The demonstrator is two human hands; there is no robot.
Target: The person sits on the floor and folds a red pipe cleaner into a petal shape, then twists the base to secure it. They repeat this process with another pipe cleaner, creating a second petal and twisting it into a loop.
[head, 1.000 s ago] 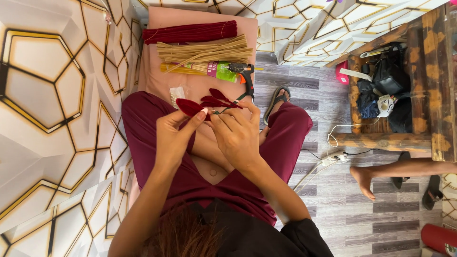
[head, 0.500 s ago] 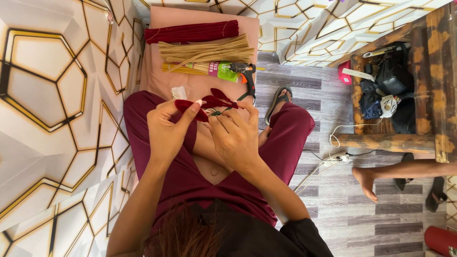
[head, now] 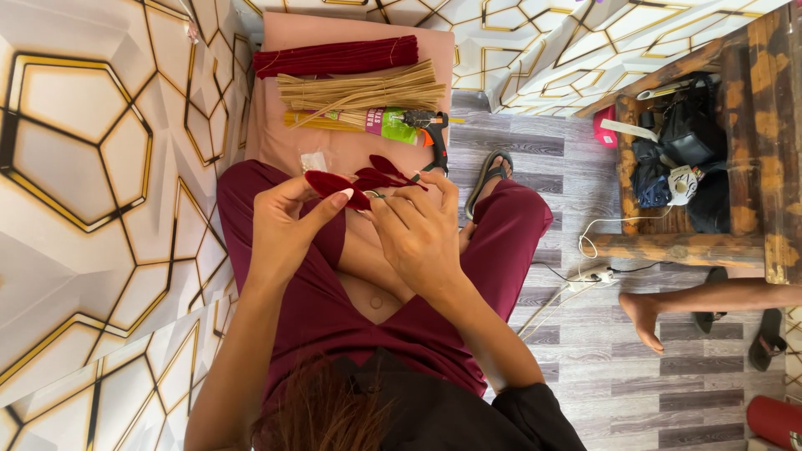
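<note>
grey wood-look plank floor (head: pixel 618 376), white wall panels with gold hexagon lines (head: pixel 83 167), a rough wooden shelf (head: pixel 752 242) at the far side with dark bags in it. a pink board (head: pixel 351 150) lies over the person's lap, beyond the hands. on it: a dark red stick bundle (head: pixel 334 57), a tan stick bundle (head: pixel 359 90), a glue gun (head: pixel 434 138), a small clear packet (head: pixel 315 160).

the dark red petal cluster (head: pixel 368 179) is held up just above the near edge of the board, between both hands. looks thin, soft and very light, likely fabric or foam; would crease or bend if squeezed, so best held at the base where the petals join, not by the tips.

left hand (head: pixel 288 230) is raised with wrist bent, thumb and forefinger pinched shut on one red petal (head: pixel 327 184), other fingers loosely curled. right hand (head: pixel 418 234) comes in from the other side, fingers curled closed around the base of the cluster, fingertips (head: pixel 434 179) up at the petals. forearms angle in from the body, elbows out.

another person's bare foot (head: pixel 647 317) and lower leg rest on the floor well apart, beside a white power strip (head: pixel 589 276).
</note>
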